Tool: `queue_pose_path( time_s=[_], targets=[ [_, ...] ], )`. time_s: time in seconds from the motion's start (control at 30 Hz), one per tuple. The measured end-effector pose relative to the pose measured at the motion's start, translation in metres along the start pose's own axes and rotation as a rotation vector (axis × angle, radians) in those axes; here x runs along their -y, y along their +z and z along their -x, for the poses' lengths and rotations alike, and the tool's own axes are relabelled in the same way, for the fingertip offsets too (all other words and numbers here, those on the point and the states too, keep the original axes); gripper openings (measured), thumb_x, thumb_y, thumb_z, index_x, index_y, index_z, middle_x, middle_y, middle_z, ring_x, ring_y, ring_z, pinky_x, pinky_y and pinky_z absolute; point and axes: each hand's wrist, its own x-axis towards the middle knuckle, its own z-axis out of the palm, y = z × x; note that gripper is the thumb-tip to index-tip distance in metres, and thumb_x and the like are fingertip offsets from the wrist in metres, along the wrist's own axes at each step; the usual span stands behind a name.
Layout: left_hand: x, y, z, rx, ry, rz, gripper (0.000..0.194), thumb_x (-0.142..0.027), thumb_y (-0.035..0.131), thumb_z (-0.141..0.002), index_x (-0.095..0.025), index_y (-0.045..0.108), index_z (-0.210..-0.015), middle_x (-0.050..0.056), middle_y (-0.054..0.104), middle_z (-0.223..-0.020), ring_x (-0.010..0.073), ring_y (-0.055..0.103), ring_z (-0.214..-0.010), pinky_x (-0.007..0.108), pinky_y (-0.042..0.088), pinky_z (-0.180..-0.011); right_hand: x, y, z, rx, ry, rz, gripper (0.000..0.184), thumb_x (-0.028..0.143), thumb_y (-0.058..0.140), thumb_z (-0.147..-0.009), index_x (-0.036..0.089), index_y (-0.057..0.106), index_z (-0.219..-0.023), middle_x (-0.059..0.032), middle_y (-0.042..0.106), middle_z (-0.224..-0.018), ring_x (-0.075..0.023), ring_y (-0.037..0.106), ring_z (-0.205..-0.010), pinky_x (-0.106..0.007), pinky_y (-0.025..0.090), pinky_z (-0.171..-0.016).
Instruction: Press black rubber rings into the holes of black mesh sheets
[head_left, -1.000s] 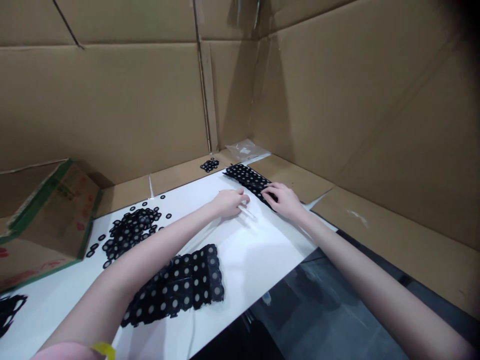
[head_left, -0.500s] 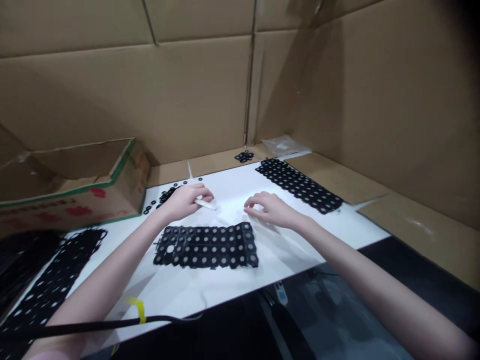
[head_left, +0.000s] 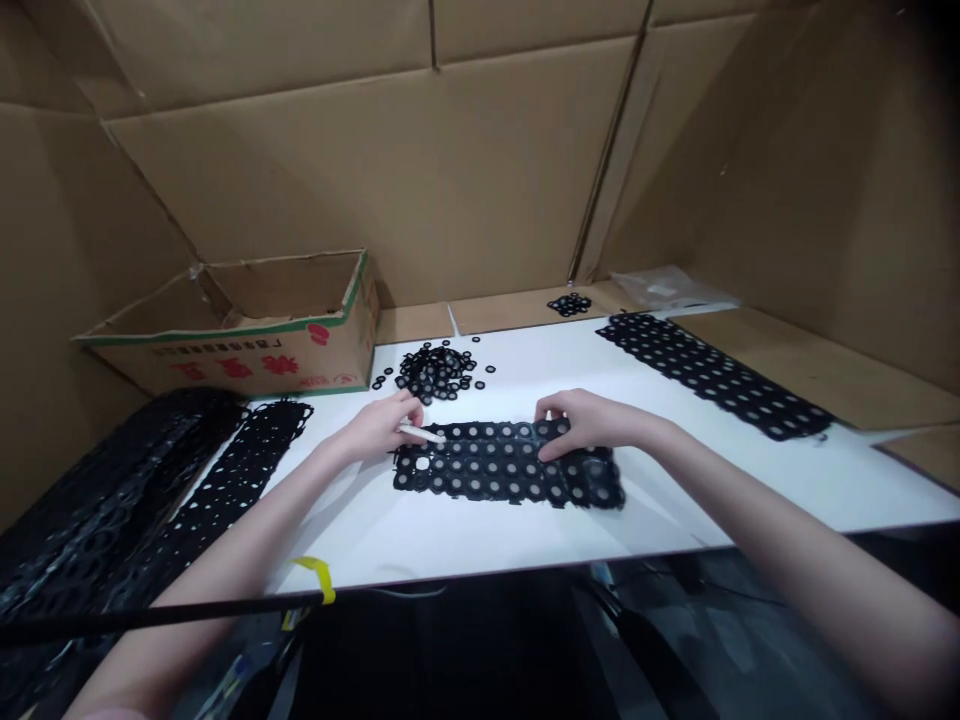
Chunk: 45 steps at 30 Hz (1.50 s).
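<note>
The black perforated sheet (head_left: 491,465) lies flat on the white surface (head_left: 360,540) between the hands, its long axis running left to right across the person's front. The left hand (head_left: 382,425) is at its far left corner, its grip closed on a slim white stick (head_left: 421,432) whose tip points rightward over the corner. The right hand (head_left: 589,420) is on the sheet's right part, thumb over the top and fingers by the far edge; whether this grip pinches the material or only rests there, I cannot tell. One hole near the left end shows bright white, and the left hand is much the nearer to it. As for writing, the cardboard box (head_left: 247,365) bears large red Chinese characters, red emblems and a smaller line of print, all too blurred to read reliably.
</note>
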Motion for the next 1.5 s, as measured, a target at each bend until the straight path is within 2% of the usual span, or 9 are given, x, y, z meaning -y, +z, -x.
queue_pose_path(
  time_s=[0.17, 0.3, 0.53, 0.67, 0.9, 1.07, 1.2, 1.33, 1.5],
  targets=[
    [0.003, -0.004, 0.005, -0.066, -0.01, 0.161, 0.007, -0.023, 0.059, -0.079, -0.018, 0.057, -0.083, 0.0, 0.061, -0.081, 0.015, 0.055, -0.074, 0.022, 0.038, -0.066, -0.009, -0.022, -0.008, -0.055, 0.037, 0.189, 0.035, 0.053, 0.062, -0.07, 0.019, 0.061, -0.074, -0.0088, 0.065, -0.082, -0.0273, 0.06, -0.08, -0.033, 0.041, -0.066],
    [0.004, -0.005, 0.007, -0.164, -0.005, 0.255, 0.008, -0.022, 0.061, -0.078, -0.016, 0.059, -0.082, 0.001, 0.062, -0.082, 0.0146, 0.055, -0.075, 0.022, 0.039, -0.066, -0.009, -0.023, -0.025, -0.128, 0.072, 0.268, 0.032, 0.049, 0.065, -0.07, 0.02, 0.065, -0.083, -0.0098, 0.066, -0.09, -0.0288, 0.06, -0.085, -0.035, 0.041, -0.066],
    [-0.003, -0.005, 0.007, -0.308, 0.076, 0.363, 0.011, -0.023, 0.057, -0.082, -0.015, 0.063, -0.082, 0.002, 0.066, -0.079, 0.0127, 0.056, -0.07, 0.022, 0.039, -0.065, 0.058, 0.005, -0.057, -0.136, -0.468, -0.199, 0.049, 0.051, 0.066, -0.074, 0.017, 0.061, -0.109, -0.0099, 0.064, -0.108, -0.0223, 0.058, -0.096, -0.033, 0.045, -0.082],
    [-0.005, -0.007, 0.009, -0.33, 0.07, 0.395, 0.012, -0.026, 0.059, -0.082, -0.015, 0.063, -0.081, 0.001, 0.065, -0.077, 0.0123, 0.056, -0.068, 0.022, 0.04, -0.064, 0.088, 0.019, -0.076, -0.071, -0.605, -0.306, 0.046, 0.046, 0.072, -0.071, 0.017, 0.063, -0.105, -0.0048, 0.067, -0.099, -0.0195, 0.059, -0.088, -0.029, 0.042, -0.076],
    [-0.008, -0.008, 0.019, -0.212, -0.103, 0.486, 0.038, -0.033, 0.065, -0.077, -0.016, 0.057, -0.11, 0.0, 0.056, -0.083, 0.0118, 0.051, -0.07, 0.019, 0.037, -0.058, 0.083, 0.038, -0.087, -0.076, -0.535, -0.416, 0.03, 0.045, 0.066, -0.074, 0.016, 0.061, -0.072, 0.0024, 0.055, -0.066, -0.0133, 0.047, -0.063, -0.026, 0.034, -0.059],
    [-0.016, 0.0, 0.025, 0.005, -0.106, 0.612, 0.022, -0.033, 0.062, -0.077, -0.011, 0.059, -0.075, -0.002, 0.052, -0.064, 0.0096, 0.046, -0.057, 0.019, 0.036, -0.054, 0.076, 0.033, -0.076, -0.046, -0.489, -0.597, 0.029, 0.044, 0.067, -0.072, 0.018, 0.056, -0.072, 0.0021, 0.056, -0.069, -0.0144, 0.05, -0.067, -0.027, 0.039, -0.064],
    [-0.022, 0.004, 0.023, -0.108, -0.012, 0.638, 0.017, -0.025, 0.061, -0.076, -0.012, 0.059, -0.065, -0.003, 0.055, -0.061, 0.0093, 0.048, -0.057, 0.019, 0.039, -0.057, 0.075, 0.03, -0.071, 0.105, -0.528, -0.643, 0.039, 0.047, 0.073, -0.067, 0.017, 0.062, -0.088, -0.0009, 0.063, -0.085, -0.0178, 0.057, -0.079, -0.03, 0.043, -0.072],
    [-0.025, 0.009, 0.022, -0.184, -0.019, 0.679, 0.013, -0.025, 0.063, -0.076, -0.012, 0.066, -0.074, 0.001, 0.066, -0.073, 0.0145, 0.06, -0.071, 0.021, 0.046, -0.067, 0.078, 0.034, -0.068, 0.059, -0.475, -0.532, 0.05, 0.048, 0.082, -0.052, 0.018, 0.062, -0.087, -0.0012, 0.063, -0.09, -0.0206, 0.056, -0.084, -0.031, 0.043, -0.074],
    [-0.024, 0.011, 0.025, -0.292, -0.098, 0.624, 0.015, -0.027, 0.065, -0.075, -0.012, 0.065, -0.078, 0.0, 0.064, -0.068, 0.0105, 0.054, -0.061, 0.02, 0.04, -0.058, 0.081, 0.04, -0.068, 0.092, -0.502, -0.511, 0.035, 0.048, 0.073, -0.066, 0.017, 0.056, -0.072, 0.0035, 0.051, -0.067, -0.0121, 0.046, -0.063, -0.025, 0.037, -0.058]
  ],
)
